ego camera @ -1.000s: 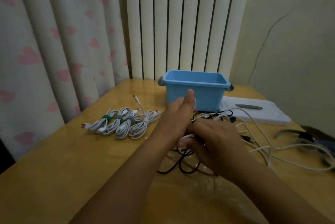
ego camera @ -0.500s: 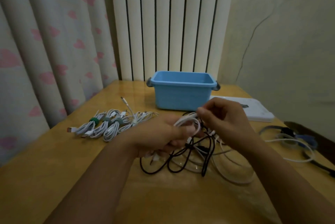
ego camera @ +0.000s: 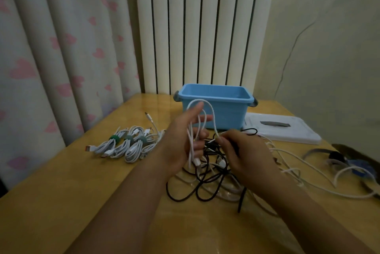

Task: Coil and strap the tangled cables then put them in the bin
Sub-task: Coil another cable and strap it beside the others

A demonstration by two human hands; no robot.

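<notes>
A white cable (ego camera: 211,114) loops over my raised left hand (ego camera: 185,140), whose thumb and fingers stand spread with the coil wound round them. My right hand (ego camera: 244,155) pinches the same cable low beside it, fingers curled. Beneath both hands lies a tangle of black and white cables (ego camera: 207,183) on the wooden table (ego camera: 61,202). Behind them stands the empty blue bin (ego camera: 226,109). Several white cables strapped with green ties (ego camera: 125,144) lie in a row to the left.
A white flat lid or board (ego camera: 287,130) lies right of the bin. Loose straps and a white cable (ego camera: 337,163) sit at the table's right edge. Curtains and a radiator stand behind the table.
My left hand rose and spread, with more loops of the white cable round it. My right hand dropped lower beside it. The camera moved closer and tilted.
</notes>
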